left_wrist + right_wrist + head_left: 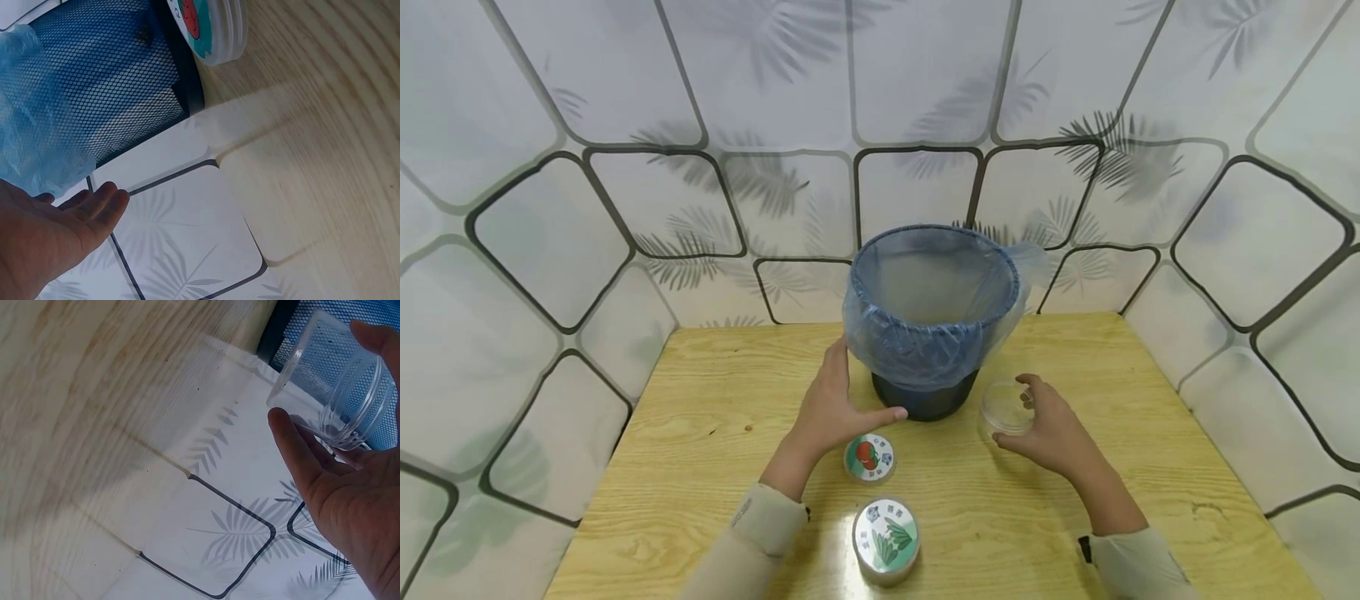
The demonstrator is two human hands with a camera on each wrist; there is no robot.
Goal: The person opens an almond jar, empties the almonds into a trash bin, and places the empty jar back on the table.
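Observation:
My right hand [1051, 427] holds a clear plastic jar [1002, 410] without a lid, thumb on one side and fingers on the other, just right of a dark mesh waste bin [925, 402]. In the right wrist view the jar [322, 369] appears in front of the bin's mesh. My left hand [831, 407] is at the bin's left side, thumb spread wide and fingers straight, holding nothing. Below its thumb stands a container with a tomato picture on its lid [869, 457]. Nearer me is a taller round jar [886, 542] with green vegetables on its lid.
A translucent blue bag [917, 354] lines the bin and folds over its rim, with a loose end sticking out at the right. Everything stands on a wood-grain table [700, 442]. Patterned white walls [790, 75] enclose the table at the back and sides.

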